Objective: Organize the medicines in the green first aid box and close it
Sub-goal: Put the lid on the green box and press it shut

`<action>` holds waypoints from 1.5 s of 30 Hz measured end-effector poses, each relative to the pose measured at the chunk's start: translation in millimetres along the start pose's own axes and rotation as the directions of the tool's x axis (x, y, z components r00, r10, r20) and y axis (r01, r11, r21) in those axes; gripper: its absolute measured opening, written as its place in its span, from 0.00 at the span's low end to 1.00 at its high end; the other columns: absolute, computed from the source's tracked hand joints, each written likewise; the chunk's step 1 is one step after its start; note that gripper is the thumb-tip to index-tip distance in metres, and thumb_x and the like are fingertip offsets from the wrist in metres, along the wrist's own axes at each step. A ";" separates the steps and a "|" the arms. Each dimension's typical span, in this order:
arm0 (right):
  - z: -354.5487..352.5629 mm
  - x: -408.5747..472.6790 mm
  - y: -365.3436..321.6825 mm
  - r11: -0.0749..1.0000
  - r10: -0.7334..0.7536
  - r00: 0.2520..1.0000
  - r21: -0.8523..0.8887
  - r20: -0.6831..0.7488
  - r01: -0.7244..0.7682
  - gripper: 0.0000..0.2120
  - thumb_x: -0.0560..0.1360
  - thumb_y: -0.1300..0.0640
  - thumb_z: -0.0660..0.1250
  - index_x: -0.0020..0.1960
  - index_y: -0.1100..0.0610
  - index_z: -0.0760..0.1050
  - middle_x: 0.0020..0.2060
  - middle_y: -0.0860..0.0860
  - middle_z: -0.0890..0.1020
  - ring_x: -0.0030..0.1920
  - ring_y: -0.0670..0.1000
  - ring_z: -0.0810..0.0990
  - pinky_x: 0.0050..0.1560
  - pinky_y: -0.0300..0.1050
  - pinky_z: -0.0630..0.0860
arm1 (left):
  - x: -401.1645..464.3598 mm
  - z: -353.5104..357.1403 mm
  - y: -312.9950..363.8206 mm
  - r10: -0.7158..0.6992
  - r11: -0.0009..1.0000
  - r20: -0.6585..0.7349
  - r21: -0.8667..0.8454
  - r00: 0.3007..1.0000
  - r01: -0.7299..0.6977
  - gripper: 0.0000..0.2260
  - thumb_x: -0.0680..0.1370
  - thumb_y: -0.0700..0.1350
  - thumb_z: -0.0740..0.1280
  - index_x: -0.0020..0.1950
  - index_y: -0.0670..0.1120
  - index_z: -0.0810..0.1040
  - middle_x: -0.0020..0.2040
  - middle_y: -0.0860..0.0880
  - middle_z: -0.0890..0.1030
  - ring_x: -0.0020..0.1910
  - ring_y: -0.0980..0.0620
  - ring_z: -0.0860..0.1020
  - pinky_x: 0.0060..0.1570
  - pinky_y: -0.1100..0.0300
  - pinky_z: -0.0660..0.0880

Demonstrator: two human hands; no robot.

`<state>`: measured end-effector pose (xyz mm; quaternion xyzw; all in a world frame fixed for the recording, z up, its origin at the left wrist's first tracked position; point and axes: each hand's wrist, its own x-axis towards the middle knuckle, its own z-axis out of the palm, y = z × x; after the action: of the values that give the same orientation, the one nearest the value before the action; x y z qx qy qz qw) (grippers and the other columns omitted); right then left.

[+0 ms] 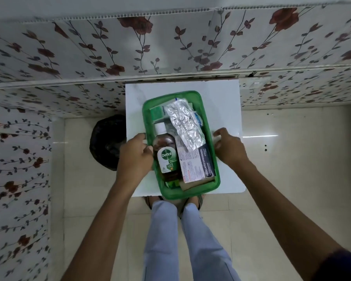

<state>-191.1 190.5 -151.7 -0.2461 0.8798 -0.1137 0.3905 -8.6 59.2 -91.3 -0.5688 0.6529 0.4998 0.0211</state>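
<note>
Green first aid box (210, 126) sat mid-table, packed, lid unseen. Left hand (135, 157) at 9 o'clock and right hand (230, 148) at 3 o'clock, fingers curled on side clips; both sides should be pressed evenly.

Two bare forearms reaching forward and down from the lower corners, converging toward the middle. Left hand (135, 157) curled, knuckles up, fingers bent inward to the right. Right hand (229, 148) opposite, level with it and well apart, fingers loosely curled and pointing left; legs in pale trousers standing below, between the arms.
</note>
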 end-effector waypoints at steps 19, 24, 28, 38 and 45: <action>-54.3 -72.7 -49.2 0.980 -0.158 0.883 0.035 -0.442 0.193 0.23 0.66 0.50 0.63 0.60 0.55 0.73 0.52 0.54 0.76 0.45 0.52 0.75 0.42 0.44 0.70 | 6.7 6.9 -15.2 -0.023 0.991 -0.021 -0.135 1.000 0.020 0.13 0.76 0.36 0.61 0.60 0.43 0.76 0.47 0.37 0.84 0.45 0.39 0.82 0.47 0.39 0.79; -3.3 -75.0 -57.2 0.927 -0.370 0.865 -0.193 -0.339 0.321 0.23 0.67 0.56 0.66 0.61 0.58 0.69 0.60 0.58 0.73 0.51 0.60 0.75 0.37 0.47 0.72 | 7.9 20.1 -13.6 0.015 0.995 -0.023 -0.097 1.000 -0.017 0.14 0.76 0.38 0.62 0.60 0.44 0.76 0.48 0.38 0.85 0.43 0.39 0.82 0.45 0.41 0.80; -5.7 -58.9 -50.0 0.903 -0.423 0.859 -0.060 -0.288 0.425 0.20 0.73 0.57 0.64 0.64 0.60 0.68 0.59 0.61 0.75 0.56 0.61 0.73 0.51 0.49 0.72 | 6.3 15.8 -11.3 0.004 0.992 0.026 -0.129 1.000 -0.001 0.15 0.77 0.39 0.63 0.63 0.46 0.75 0.51 0.39 0.84 0.40 0.41 0.83 0.41 0.44 0.82; -32.8 -16.9 -31.6 0.985 -0.105 0.994 0.135 -0.030 0.108 0.51 0.60 0.38 0.74 0.73 0.45 0.48 0.75 0.55 0.50 0.72 0.63 0.56 0.66 0.64 0.64 | 4.6 14.9 -14.6 -0.017 0.971 0.046 -0.236 0.999 0.028 0.22 0.79 0.50 0.59 0.73 0.57 0.61 0.47 0.37 0.81 0.46 0.42 0.83 0.45 0.45 0.82; -8.2 -25.4 -56.4 0.956 -0.286 0.948 0.026 -0.139 0.292 0.48 0.63 0.41 0.73 0.74 0.48 0.48 0.76 0.53 0.51 0.72 0.59 0.57 0.68 0.61 0.64 | 1.5 11.8 -9.1 0.007 0.963 0.045 -0.268 0.999 0.006 0.18 0.78 0.59 0.54 0.66 0.58 0.70 0.50 0.46 0.82 0.42 0.46 0.84 0.41 0.44 0.82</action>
<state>-163.1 155.8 -108.1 -0.3553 0.8554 -0.2061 0.3155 -8.6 67.5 -103.8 -0.5545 0.5788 0.5966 -0.0413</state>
